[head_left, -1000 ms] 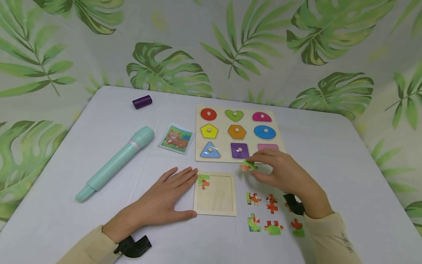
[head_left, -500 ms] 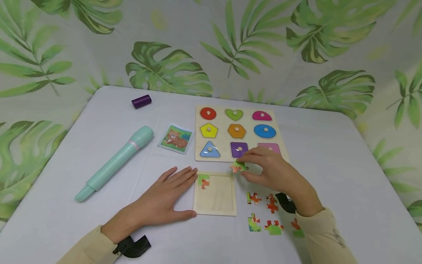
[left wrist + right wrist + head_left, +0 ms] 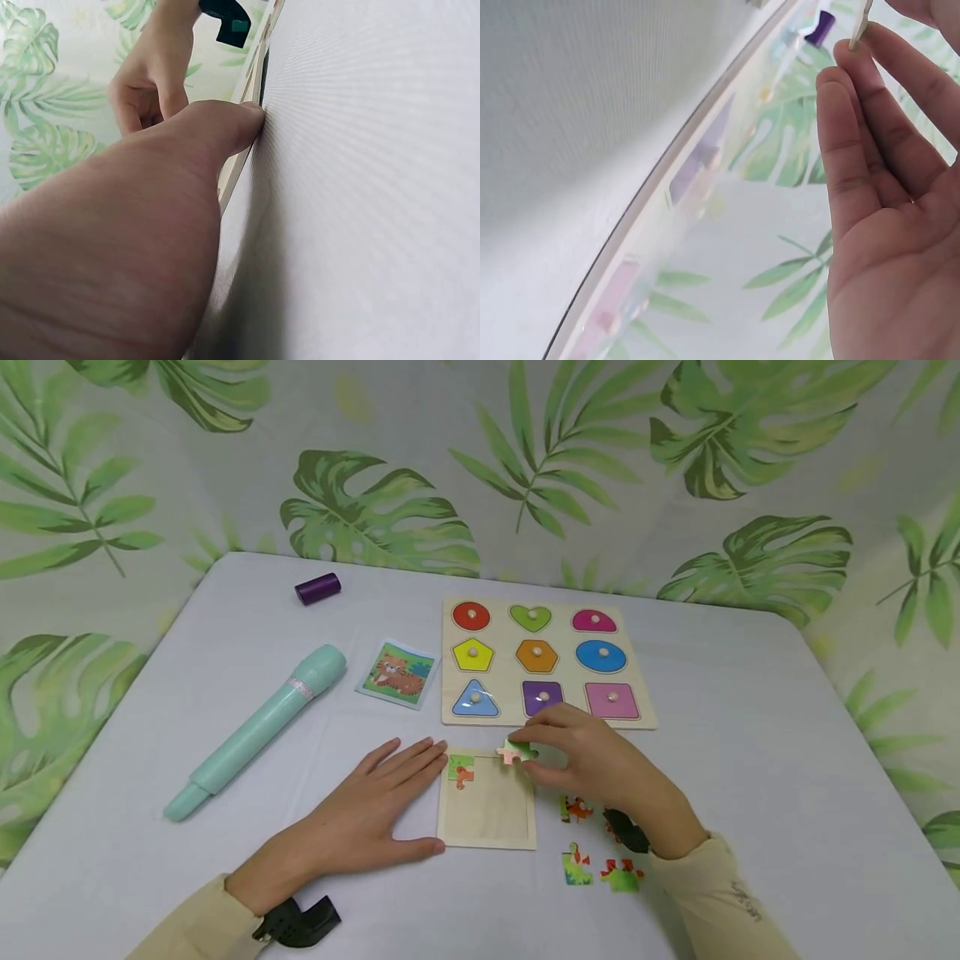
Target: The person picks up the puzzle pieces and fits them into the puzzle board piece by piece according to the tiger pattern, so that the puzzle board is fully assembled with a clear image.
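My right hand (image 3: 592, 752) pinches a green and orange jigsaw piece (image 3: 516, 751) above the upper right part of a square wooden puzzle tray (image 3: 487, 842). In the right wrist view that piece (image 3: 861, 26) appears edge-on between the fingertips. One corner piece (image 3: 461, 770) lies in the tray's upper left corner. My left hand (image 3: 367, 822) lies with straight fingers at the tray's left edge, fingertips and thumb touching it. Loose jigsaw pieces (image 3: 621, 876) lie right of the tray, some hidden under the right arm.
Behind the tray lies a board of colored knobbed shapes (image 3: 537, 675). Left of it are a tiger picture card (image 3: 398, 674), a mint-green tube-shaped thing (image 3: 255, 733) and a small purple cylinder (image 3: 318, 588). A leaf-patterned cloth (image 3: 375, 510) hangs behind the table.
My right hand has carried the pinched jigsaw piece leftward, from in front of the shape board to over the puzzle tray. The left hand has stayed in place.
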Available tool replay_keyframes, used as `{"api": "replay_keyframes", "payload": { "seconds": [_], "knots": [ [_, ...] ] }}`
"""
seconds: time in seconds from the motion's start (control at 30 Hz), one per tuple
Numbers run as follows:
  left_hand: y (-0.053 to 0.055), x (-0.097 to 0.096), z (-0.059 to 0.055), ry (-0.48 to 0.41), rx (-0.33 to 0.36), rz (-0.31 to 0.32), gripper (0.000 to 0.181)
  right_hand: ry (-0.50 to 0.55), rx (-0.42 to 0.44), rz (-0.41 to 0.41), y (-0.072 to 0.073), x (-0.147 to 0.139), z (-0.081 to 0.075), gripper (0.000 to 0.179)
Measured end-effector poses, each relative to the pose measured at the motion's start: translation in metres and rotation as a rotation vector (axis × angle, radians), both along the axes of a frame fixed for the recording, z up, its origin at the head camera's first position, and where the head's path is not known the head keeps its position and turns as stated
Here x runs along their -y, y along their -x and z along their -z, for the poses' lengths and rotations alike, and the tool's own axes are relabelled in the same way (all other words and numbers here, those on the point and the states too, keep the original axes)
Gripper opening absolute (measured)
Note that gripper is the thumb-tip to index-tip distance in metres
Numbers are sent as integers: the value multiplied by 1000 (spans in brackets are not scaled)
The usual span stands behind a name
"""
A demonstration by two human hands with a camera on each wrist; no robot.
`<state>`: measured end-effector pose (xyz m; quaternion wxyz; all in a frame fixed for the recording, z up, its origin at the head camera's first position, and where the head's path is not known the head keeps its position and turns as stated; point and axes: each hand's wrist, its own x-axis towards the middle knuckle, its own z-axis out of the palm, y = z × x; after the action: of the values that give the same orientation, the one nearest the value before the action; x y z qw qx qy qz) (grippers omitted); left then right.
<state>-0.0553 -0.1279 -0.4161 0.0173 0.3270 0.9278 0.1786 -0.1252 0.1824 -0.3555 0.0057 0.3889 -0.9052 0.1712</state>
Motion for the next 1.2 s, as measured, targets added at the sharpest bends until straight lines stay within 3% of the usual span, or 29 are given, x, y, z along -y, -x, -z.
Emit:
{"api": "replay_keyframes", "payload": {
  "seconds": [0.3,1.2],
  "knots": [
    [0,1,0,10,16,-10,97,-3,-19,-69,-1,13,7,32],
    [2,0,0,4,7,-2,97,-52,35,-97,-6,27,16,28]
  ]
}}
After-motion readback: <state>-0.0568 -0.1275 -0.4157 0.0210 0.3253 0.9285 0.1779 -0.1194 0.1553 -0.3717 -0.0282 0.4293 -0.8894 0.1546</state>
